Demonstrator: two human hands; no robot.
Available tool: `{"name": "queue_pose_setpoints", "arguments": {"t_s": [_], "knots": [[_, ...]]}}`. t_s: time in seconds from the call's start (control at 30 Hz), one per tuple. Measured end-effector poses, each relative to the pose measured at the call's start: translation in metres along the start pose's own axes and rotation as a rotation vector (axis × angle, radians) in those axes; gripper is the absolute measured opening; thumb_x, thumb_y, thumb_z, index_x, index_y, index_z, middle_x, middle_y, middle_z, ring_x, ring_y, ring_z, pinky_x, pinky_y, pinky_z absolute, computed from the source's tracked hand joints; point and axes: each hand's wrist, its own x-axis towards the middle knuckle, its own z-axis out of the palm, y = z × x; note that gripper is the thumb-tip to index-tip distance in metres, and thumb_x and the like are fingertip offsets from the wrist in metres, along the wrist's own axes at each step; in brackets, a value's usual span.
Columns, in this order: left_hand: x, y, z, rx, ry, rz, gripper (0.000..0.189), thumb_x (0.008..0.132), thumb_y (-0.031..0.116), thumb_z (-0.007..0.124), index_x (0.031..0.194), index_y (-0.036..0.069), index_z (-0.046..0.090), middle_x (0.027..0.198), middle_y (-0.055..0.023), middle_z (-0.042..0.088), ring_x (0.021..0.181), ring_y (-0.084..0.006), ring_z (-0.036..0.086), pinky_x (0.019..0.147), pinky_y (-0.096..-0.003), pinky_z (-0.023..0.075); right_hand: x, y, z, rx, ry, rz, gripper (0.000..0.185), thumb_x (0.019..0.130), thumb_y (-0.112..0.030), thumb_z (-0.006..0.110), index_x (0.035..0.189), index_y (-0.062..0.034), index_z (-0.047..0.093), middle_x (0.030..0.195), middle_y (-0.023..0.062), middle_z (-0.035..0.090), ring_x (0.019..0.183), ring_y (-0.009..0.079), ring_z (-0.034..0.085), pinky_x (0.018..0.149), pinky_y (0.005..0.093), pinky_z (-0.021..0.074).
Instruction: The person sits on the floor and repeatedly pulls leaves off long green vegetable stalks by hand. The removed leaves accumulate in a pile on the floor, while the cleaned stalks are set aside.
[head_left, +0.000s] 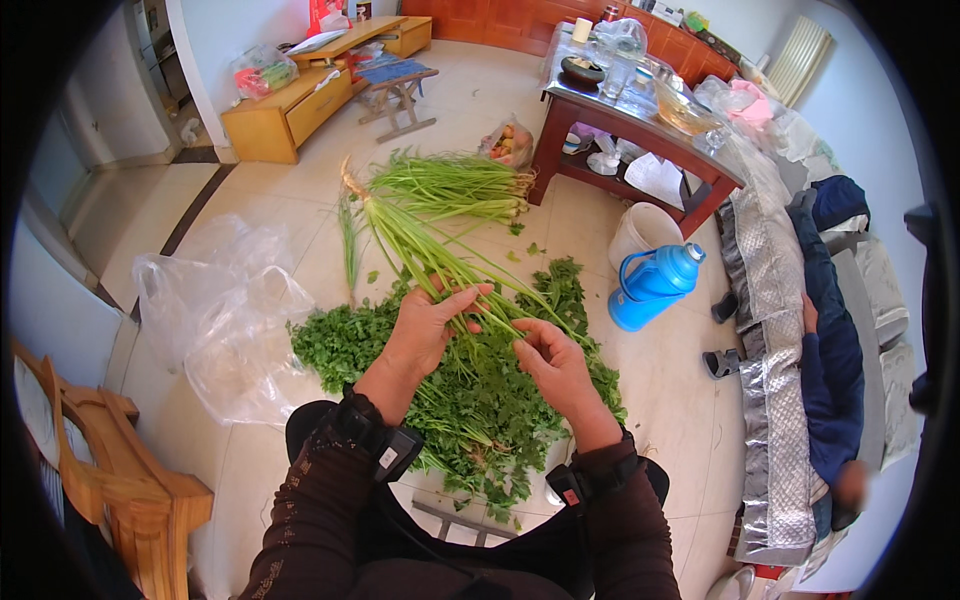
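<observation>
A bunch of celery (401, 229) with pale roots at its far end slants across in front of me. My left hand (427, 322) is closed around its green stalks. On a stem at the right side of the bunch, my right hand (551, 360) pinches with thumb and forefinger. Beneath both hands a broad heap of leafy greens (487, 405) covers the floor. Beyond it lies a pile of long trimmed green stalks (450, 184), their root ends pointing right.
Crumpled clear plastic bags (225, 322) lie at left. A blue thermos (656, 285) and white bucket (645, 229) stand at right, by a dark wooden table (637, 112). A person (832, 390) lies on the sofa. A folding stool (397, 90) and wooden chair (135, 480) are nearby.
</observation>
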Motion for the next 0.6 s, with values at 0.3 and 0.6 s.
{"name": "queue_pose_setpoints", "arguments": {"t_s": [0.3,0.6], "knots": [[-0.002,-0.006,0.006,0.018,-0.043,0.007,0.013,0.089,0.011,0.065,0.100,0.005,0.062,0.103,-0.0099,0.069,0.080,-0.0134,0.062,0.060,-0.0286,0.0499,0.005,0.003,0.008,0.056,0.050,0.047,0.024,0.086,-0.015,0.070,0.108,-0.0040,0.068,0.077,-0.0012,0.054,0.067,0.0075,0.046,0.059,0.0246,0.0389],[-0.001,-0.009,0.008,-0.004,-0.054,0.012,0.011,0.088,0.010,0.065,0.098,0.005,0.061,0.103,-0.0111,0.069,0.079,-0.0132,0.061,0.061,-0.0288,0.0493,0.005,0.007,0.013,-0.317,0.151,-0.240,0.018,0.084,-0.010,0.070,0.100,-0.0020,0.069,0.075,-0.0020,0.052,0.067,0.0078,0.049,0.057,0.0245,0.0382]]}}
